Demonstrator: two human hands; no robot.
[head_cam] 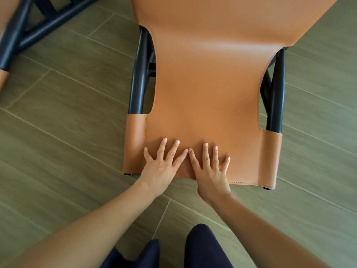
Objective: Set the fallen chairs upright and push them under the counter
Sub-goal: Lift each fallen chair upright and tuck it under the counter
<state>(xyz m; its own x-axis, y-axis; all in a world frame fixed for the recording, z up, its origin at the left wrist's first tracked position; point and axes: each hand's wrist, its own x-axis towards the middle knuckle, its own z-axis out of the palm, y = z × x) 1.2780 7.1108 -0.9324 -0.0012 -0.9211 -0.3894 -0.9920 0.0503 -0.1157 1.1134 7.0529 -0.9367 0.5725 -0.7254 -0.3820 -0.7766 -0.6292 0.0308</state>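
A chair (208, 78) with a tan leather back and black tubular frame lies on its back on the floor, its top edge nearest me. My left hand (164, 165) lies flat on the leather near that top edge, fingers spread and straight. My right hand (210, 169) lies flat beside it, fingers also spread, the two index fingers almost touching. A second fallen chair (29, 26) of the same kind shows at the top left, only its black frame and a bit of tan leather in view.
The floor (67, 113) is greenish wood-look tile. My dark-trousered legs (202, 248) show at the bottom edge. Open floor lies left and right of the near chair. No counter is in view.
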